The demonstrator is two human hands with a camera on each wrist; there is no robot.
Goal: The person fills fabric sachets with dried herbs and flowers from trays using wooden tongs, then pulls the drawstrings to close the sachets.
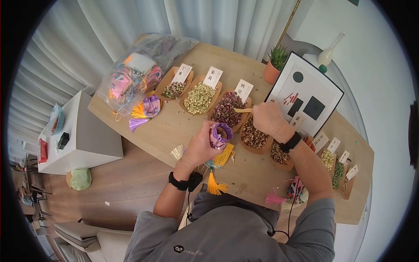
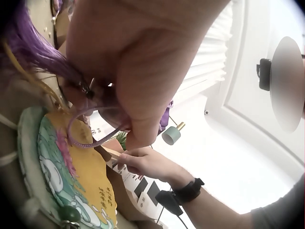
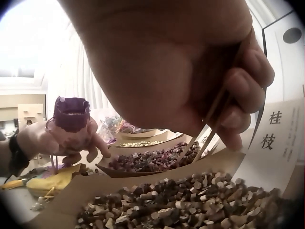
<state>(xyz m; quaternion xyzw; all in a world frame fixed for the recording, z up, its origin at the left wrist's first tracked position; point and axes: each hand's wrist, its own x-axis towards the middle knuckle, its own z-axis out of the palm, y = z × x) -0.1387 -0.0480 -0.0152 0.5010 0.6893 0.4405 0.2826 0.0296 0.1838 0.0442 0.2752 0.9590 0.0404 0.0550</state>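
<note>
Grey shirt [image 1: 227, 233] nearest, before a pale wooden table [image 1: 174, 126] lined with labelled trays.
Light curtains [image 1: 144, 19] hang behind; a clear bag [image 1: 146, 72] of colourful pieces and a potted plant [image 1: 271, 72] sit on the tabletop. The left hand [image 1: 198, 150] grips a purple pouch [image 1: 217, 143], its open mouth above the fingers; the right hand [image 1: 271, 120] pinches a wooden tool [image 1: 242, 110], its far end among dark-pink dried flowers [image 1: 226, 109].

Soft daylight, dark curved edges, washed-out wrist views, shadowed hands [image 1: 268, 118]
</note>
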